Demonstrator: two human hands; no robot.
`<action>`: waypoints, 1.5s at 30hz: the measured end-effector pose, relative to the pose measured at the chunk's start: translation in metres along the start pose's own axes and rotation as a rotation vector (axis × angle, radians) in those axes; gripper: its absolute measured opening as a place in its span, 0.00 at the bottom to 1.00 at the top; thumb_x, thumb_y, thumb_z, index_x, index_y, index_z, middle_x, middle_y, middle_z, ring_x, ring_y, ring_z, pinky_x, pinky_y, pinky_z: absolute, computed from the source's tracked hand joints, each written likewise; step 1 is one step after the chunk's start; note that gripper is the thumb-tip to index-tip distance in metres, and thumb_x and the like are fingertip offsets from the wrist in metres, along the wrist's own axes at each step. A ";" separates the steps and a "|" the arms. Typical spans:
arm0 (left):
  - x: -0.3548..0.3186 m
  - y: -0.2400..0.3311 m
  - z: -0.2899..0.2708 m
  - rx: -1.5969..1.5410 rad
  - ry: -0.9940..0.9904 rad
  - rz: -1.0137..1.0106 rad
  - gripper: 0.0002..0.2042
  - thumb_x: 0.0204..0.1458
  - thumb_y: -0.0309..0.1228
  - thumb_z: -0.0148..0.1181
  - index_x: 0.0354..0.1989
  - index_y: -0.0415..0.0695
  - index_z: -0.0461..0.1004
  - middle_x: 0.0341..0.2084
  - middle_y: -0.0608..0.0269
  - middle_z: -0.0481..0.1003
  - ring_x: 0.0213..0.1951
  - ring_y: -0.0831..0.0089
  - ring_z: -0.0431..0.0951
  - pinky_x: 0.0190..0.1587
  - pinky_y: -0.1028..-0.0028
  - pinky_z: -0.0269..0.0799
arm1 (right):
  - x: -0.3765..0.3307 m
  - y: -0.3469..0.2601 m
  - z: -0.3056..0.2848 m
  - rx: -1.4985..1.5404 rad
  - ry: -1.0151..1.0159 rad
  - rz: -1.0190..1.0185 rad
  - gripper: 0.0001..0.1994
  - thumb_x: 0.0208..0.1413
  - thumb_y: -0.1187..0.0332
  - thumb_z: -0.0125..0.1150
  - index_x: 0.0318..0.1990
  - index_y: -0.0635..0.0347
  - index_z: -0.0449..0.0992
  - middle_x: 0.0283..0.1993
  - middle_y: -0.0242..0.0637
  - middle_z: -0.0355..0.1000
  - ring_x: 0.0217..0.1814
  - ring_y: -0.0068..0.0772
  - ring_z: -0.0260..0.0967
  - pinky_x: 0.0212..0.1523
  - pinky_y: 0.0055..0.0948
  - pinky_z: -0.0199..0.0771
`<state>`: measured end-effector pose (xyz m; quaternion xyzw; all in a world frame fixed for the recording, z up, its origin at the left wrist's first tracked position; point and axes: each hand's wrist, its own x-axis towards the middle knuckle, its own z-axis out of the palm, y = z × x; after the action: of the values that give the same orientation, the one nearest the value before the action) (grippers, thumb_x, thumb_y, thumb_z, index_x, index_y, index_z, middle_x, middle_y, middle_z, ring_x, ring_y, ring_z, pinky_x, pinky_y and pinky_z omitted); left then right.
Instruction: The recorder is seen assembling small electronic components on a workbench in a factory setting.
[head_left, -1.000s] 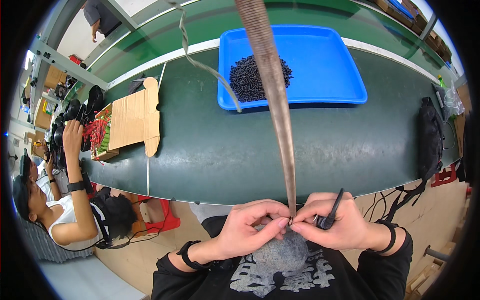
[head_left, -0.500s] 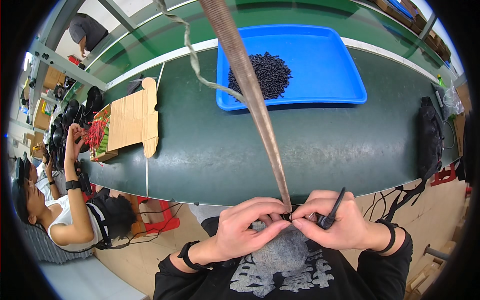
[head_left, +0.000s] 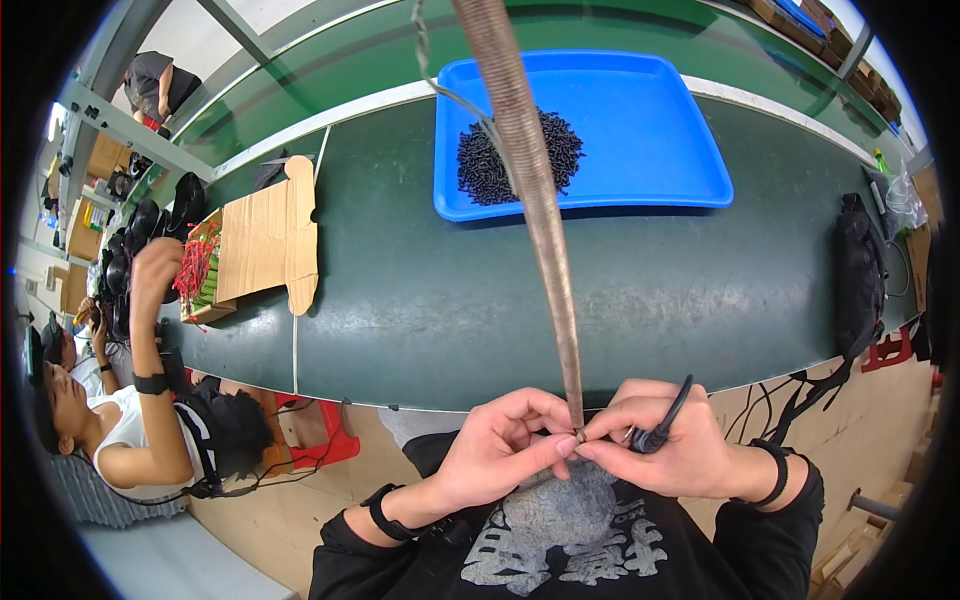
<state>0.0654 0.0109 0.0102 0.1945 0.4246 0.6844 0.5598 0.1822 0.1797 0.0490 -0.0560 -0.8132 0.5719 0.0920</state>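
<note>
Bright, even overhead light; soft sheen on the green desk [head_left: 450,300]. Fisheye bends edges, black vignette at rim. Near strap [head_left: 530,190] blurred.

left hand [head_left: 500,455]: pinches the strap's bottom end
right hand [head_left: 660,450]: pinches it too, holds a small black part [head_left: 662,428]
strap [head_left: 535,200]: long, brown, hangs down

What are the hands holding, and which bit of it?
Both the left hand and right hand pinch the bottom end of a long coiled cord; the right also grips a small black tool.
</note>
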 end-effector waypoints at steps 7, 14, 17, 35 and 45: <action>0.002 0.003 -0.004 -0.154 -0.029 -0.081 0.05 0.58 0.23 0.54 0.39 0.36 0.67 0.30 0.61 0.74 0.30 0.78 0.75 0.33 0.78 0.74 | 0.000 -0.001 0.000 -0.002 0.017 -0.004 0.06 0.43 0.77 0.70 0.31 0.62 0.80 0.26 0.33 0.74 0.23 0.20 0.69 0.23 0.18 0.67; 0.002 0.004 -0.004 -0.143 -0.021 -0.049 0.05 0.57 0.21 0.55 0.39 0.37 0.66 0.32 0.62 0.73 0.30 0.80 0.74 0.33 0.79 0.73 | 0.001 0.001 0.002 0.044 0.013 -0.008 0.04 0.45 0.77 0.65 0.31 0.64 0.80 0.26 0.35 0.74 0.24 0.21 0.70 0.23 0.20 0.67; 0.002 0.002 -0.003 -0.116 -0.005 -0.003 0.07 0.56 0.20 0.56 0.41 0.37 0.66 0.33 0.62 0.72 0.31 0.80 0.74 0.33 0.80 0.73 | 0.003 -0.001 0.000 0.066 -0.007 0.023 0.05 0.44 0.77 0.64 0.31 0.62 0.78 0.25 0.40 0.73 0.24 0.38 0.72 0.24 0.30 0.70; -0.002 -0.005 0.002 -0.101 0.063 0.036 0.10 0.53 0.19 0.59 0.42 0.38 0.66 0.33 0.61 0.73 0.35 0.76 0.76 0.39 0.76 0.76 | 0.001 0.002 0.004 -0.050 0.076 -0.022 0.05 0.40 0.79 0.66 0.27 0.62 0.78 0.25 0.34 0.72 0.23 0.22 0.69 0.23 0.20 0.67; 0.007 0.003 0.005 1.124 0.179 0.875 0.12 0.36 0.18 0.69 0.31 0.36 0.75 0.28 0.58 0.76 0.29 0.66 0.77 0.30 0.73 0.75 | 0.001 0.000 0.003 0.000 0.027 0.002 0.05 0.42 0.79 0.66 0.29 0.63 0.79 0.26 0.34 0.73 0.24 0.21 0.69 0.24 0.19 0.66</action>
<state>0.0652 0.0194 0.0140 0.5487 0.6403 0.5373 0.0126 0.1803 0.1768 0.0478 -0.0647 -0.8119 0.5711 0.1024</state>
